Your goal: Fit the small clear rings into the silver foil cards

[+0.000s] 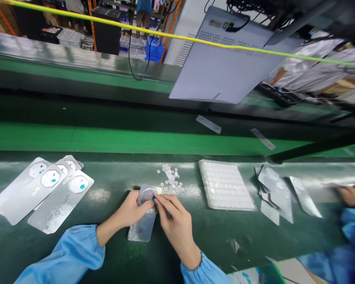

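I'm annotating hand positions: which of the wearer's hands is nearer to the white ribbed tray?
Right. The right hand is left of the white ribbed tray, not touching it; the left hand is farther left, holding a silver plate.

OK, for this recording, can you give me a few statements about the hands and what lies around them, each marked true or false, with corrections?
1. The left hand holds a flat plate. True.
2. The right hand has its fingertips at a small blue piece. True.
3. Only one plate lies off to the left. False: several overlapping plates do.
4. Small pale rings lie beyond the hands. True.
5. Nothing lies right of the rings. False: a pale tray-like block does.
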`<act>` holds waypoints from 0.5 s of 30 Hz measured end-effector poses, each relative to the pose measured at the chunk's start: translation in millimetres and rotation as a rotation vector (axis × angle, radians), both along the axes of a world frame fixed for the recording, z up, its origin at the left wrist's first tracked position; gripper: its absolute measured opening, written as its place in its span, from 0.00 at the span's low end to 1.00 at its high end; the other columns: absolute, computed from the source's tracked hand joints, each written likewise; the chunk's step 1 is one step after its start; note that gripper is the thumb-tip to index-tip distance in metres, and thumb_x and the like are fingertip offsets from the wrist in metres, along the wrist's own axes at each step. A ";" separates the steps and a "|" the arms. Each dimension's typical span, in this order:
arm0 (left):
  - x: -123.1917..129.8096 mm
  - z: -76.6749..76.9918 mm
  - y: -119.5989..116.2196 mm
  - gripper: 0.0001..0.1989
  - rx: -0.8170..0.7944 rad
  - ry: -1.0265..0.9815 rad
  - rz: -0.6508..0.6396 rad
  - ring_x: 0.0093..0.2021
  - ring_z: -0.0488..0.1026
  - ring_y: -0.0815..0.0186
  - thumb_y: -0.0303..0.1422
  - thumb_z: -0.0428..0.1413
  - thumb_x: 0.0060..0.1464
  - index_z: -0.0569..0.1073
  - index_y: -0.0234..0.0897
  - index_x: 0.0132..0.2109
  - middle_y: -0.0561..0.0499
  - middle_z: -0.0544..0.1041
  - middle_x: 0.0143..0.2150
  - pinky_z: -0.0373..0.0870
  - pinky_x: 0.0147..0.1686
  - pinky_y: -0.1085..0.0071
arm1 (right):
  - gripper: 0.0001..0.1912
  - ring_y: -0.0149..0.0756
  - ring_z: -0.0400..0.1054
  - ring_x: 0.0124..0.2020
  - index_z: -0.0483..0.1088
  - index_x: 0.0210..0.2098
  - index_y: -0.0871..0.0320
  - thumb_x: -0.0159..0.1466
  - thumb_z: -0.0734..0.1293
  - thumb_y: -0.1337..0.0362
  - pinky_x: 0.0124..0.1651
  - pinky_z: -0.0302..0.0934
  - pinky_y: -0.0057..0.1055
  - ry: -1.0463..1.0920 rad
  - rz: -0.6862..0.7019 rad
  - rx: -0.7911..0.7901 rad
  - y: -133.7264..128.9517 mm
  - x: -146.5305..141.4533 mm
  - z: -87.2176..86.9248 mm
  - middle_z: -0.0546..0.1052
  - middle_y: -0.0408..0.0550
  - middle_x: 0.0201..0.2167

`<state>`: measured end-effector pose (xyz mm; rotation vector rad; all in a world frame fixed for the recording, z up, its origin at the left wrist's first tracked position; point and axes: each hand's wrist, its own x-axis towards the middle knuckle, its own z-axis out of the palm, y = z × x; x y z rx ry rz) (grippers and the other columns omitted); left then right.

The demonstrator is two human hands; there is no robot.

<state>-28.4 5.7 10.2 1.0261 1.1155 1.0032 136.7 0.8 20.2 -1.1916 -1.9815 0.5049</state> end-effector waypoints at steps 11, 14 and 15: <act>-1.0 -1.4 0.0 0.11 0.025 0.018 -0.022 0.27 0.61 0.69 0.37 0.57 0.52 0.70 0.36 0.27 0.56 0.66 0.25 0.60 0.28 0.74 | 0.09 0.35 0.77 0.34 0.76 0.44 0.55 0.72 0.64 0.69 0.38 0.72 0.30 -0.056 -0.018 0.055 0.5 -5.3 5.2 0.80 0.49 0.38; -1.1 -1.4 0.2 0.11 0.018 0.011 -0.035 0.27 0.60 0.70 0.37 0.57 0.52 0.70 0.35 0.27 0.56 0.65 0.25 0.59 0.28 0.75 | 0.08 0.34 0.76 0.33 0.75 0.44 0.56 0.72 0.64 0.68 0.36 0.70 0.29 -0.076 -0.017 0.063 0.8 -5.1 4.3 0.80 0.49 0.38; -1.1 -1.7 0.2 0.11 0.014 0.009 -0.036 0.27 0.59 0.70 0.37 0.57 0.52 0.70 0.35 0.27 0.56 0.65 0.25 0.58 0.28 0.75 | 0.07 0.33 0.75 0.32 0.75 0.44 0.56 0.72 0.64 0.69 0.36 0.69 0.29 -0.079 -0.014 0.068 0.9 -4.8 3.8 0.80 0.49 0.38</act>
